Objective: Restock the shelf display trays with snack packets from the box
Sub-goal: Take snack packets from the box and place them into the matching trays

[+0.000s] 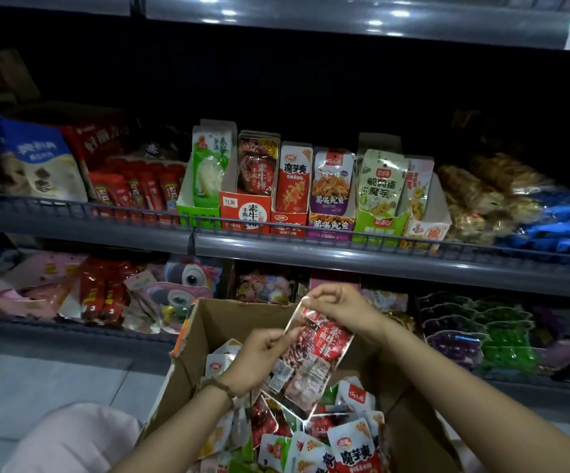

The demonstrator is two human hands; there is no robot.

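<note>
Shelf trays (246, 213) behind; left grip (258, 358), right grip (345, 310) pinch packet stack (314, 356) above box (215, 322).

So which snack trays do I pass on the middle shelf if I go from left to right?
green tray → red-and-white tray → red tray → purple tray → light green tray → white-and-orange tray
</note>
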